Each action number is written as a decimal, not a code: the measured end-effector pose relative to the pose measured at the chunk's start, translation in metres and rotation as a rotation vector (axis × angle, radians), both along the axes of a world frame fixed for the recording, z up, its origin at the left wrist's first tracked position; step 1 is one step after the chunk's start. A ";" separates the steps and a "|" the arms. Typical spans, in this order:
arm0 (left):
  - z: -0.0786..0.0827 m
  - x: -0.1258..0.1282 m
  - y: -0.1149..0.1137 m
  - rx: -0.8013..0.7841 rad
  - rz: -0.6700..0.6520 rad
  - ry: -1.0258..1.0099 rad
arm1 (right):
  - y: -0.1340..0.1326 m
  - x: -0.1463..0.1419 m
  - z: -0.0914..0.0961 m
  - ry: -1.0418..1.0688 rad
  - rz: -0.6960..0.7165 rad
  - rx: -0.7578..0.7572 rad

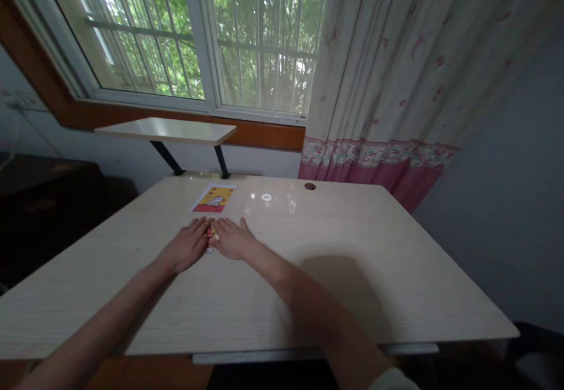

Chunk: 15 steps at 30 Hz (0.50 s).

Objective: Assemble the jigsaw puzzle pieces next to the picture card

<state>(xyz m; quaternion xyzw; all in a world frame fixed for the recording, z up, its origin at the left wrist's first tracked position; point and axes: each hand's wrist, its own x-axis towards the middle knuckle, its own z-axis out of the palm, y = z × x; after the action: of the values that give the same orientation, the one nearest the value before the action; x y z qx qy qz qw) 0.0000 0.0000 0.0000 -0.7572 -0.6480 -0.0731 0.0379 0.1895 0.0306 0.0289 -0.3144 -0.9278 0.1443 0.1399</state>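
Note:
A small heap of red, yellow and white pieces, much like jigsaw pieces, lies on the pale table. My left hand rests against the left side of the heap, its fingers stretched out and close together. From the other side my right hand lies flat over part of the heap, with fingers extended and the thumb-side edge apart. Both hands hide many of the pieces, and a few white ones show below them. Just beyond the hands is a yellow and red picture sheet with a white cartoon figure.
The wooden table spreads widely to the right. A raised shelf on black brackets stands at its back left. Near the back edge sits a round brown cable hole. A barred window and a floral curtain are behind.

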 end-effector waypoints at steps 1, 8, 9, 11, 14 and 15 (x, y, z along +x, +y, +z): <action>0.000 0.004 -0.001 -0.007 0.002 0.000 | -0.001 0.002 0.000 -0.005 0.003 -0.006; -0.001 0.033 -0.004 -0.025 -0.084 -0.002 | -0.009 0.031 -0.004 -0.003 -0.011 0.023; -0.002 0.039 -0.005 -0.020 -0.094 -0.004 | -0.011 0.037 -0.004 -0.001 -0.014 0.033; -0.003 0.054 -0.007 0.003 -0.094 -0.009 | -0.014 0.051 -0.005 -0.003 -0.023 0.046; -0.003 0.079 -0.009 0.049 -0.119 -0.016 | -0.016 0.073 -0.007 -0.028 -0.039 0.041; -0.002 0.088 -0.009 0.062 -0.124 -0.017 | -0.016 0.080 -0.008 -0.041 -0.043 0.033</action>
<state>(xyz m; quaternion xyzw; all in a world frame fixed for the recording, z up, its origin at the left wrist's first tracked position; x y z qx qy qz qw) 0.0881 -0.0093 -0.0025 -0.7936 -0.5977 -0.1018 0.0511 0.2700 0.0145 0.0213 -0.3349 -0.9257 0.1195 0.1293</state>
